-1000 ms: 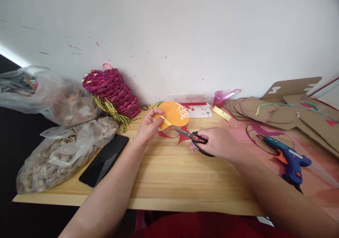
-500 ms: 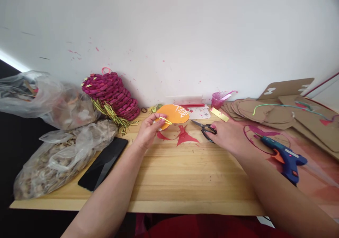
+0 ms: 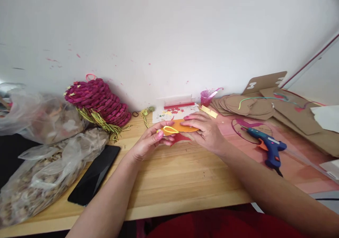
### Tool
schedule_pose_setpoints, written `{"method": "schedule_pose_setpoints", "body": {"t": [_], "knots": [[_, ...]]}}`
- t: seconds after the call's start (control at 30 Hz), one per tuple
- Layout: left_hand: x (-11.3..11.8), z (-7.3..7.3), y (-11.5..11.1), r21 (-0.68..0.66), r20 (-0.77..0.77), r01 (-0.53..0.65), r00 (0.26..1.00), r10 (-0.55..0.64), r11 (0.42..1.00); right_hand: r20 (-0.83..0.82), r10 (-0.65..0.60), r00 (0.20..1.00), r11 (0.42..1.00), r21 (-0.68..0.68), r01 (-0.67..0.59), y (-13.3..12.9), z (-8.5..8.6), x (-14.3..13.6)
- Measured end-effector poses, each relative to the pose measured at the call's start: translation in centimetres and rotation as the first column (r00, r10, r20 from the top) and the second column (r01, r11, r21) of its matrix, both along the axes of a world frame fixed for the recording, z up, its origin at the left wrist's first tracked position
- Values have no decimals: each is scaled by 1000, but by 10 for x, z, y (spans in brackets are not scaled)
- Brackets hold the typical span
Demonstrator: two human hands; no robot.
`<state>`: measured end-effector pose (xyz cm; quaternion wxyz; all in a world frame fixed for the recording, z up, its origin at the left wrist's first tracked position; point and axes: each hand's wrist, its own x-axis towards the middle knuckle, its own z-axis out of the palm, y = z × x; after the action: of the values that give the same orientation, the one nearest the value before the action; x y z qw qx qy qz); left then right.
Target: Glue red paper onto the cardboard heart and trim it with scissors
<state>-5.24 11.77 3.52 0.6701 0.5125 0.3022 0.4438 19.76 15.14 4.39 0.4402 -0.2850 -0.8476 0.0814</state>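
Hands meet over the middle of the desk [image 3: 185,174], near its back edge. The left hand [image 3: 148,144] pinches the near end of an orange paper disc [image 3: 182,126], seen almost edge-on, with a yellow loop [image 3: 171,129] pressed against it under the thumb. The right hand [image 3: 206,132] lies over the other end of the disc, fingers flat on top and thumb beneath, so both hands grip the same piece. Red paper scraps [image 3: 180,138] lie on the desk just under the disc. Behind it, by the back edge, sits a white sheet with star stickers [image 3: 172,113] and a pink cup [image 3: 206,97]. A blue glue gun [image 3: 267,146] rests toward the right side, with cardboard cutouts [image 3: 251,107] stacked beyond it. A black phone [image 3: 94,174] lies flat toward the left front corner, beside clear plastic bags [image 3: 45,163], and a magenta woven ornament [image 3: 97,100] leans at the back left.
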Motion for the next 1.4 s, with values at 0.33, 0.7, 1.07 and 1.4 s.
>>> {"method": "schedule_pose_setpoints", "body": {"t": [0.33,0.7,1.07,1.4], "knots": [[3,-12,7,88,-242,-308,916,321,947,-533,-210,820,555,-755,-348,-4,-4,-9],[24,-16,0,-53,-155,-190,971,180,980,-638,-285,715,576,-711,-404,-3,-5,-14],[39,-20,-7,-127,-200,-193,966,165,973,-737,-310,601,669,-618,-413,0,-12,-20],[38,-18,-7,-84,-297,-193,941,161,978,-737,-259,624,750,-560,-351,-1,-9,-19]]}}
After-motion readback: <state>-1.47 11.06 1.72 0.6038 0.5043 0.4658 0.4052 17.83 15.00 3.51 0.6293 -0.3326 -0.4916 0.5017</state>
